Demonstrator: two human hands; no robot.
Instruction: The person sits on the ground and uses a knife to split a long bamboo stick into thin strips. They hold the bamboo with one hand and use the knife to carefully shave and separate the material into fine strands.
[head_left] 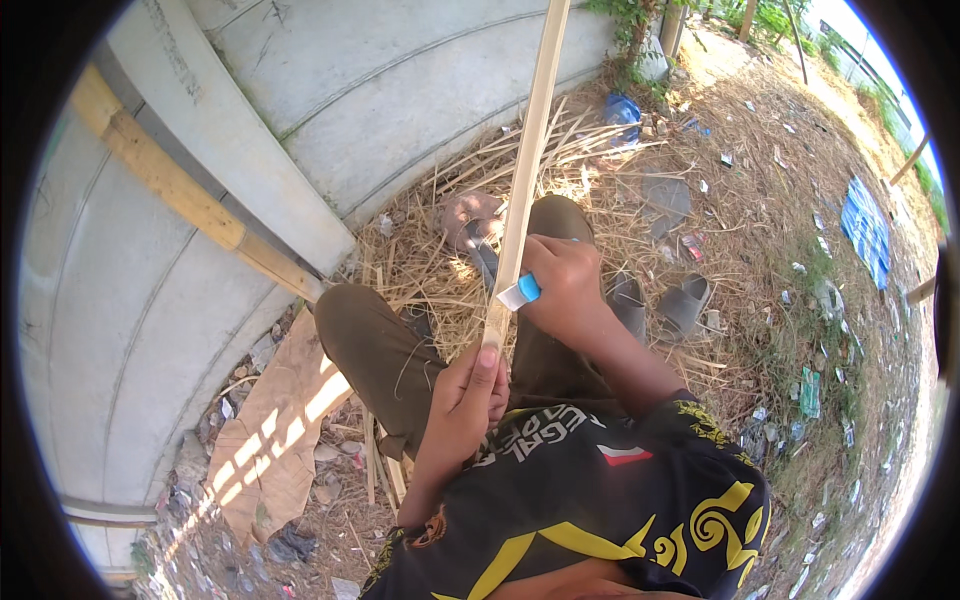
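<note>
A long, pale split-bamboo strip (527, 170) rises from my lap toward the top of the view. My left hand (470, 393) is closed round its lower end, the thumb lying along the strip. On the strip's right side, a little higher up, my right hand (566, 282) is closed on a small blue-and-white tool (527, 290). The tool's pale flat end lies across the strip; the rest is hidden in my fingers, so its exact kind does not show. Both hands are between my bent knees.
Bamboo shavings (420, 240) and thin strips litter the ground ahead. A pair of grey sandals (683, 305) lies right of my leg. Brown cardboard (262, 440) lies at left, below a bamboo pole (180, 165) against the concrete wall (420, 120). A blue sheet (865, 232) lies far right.
</note>
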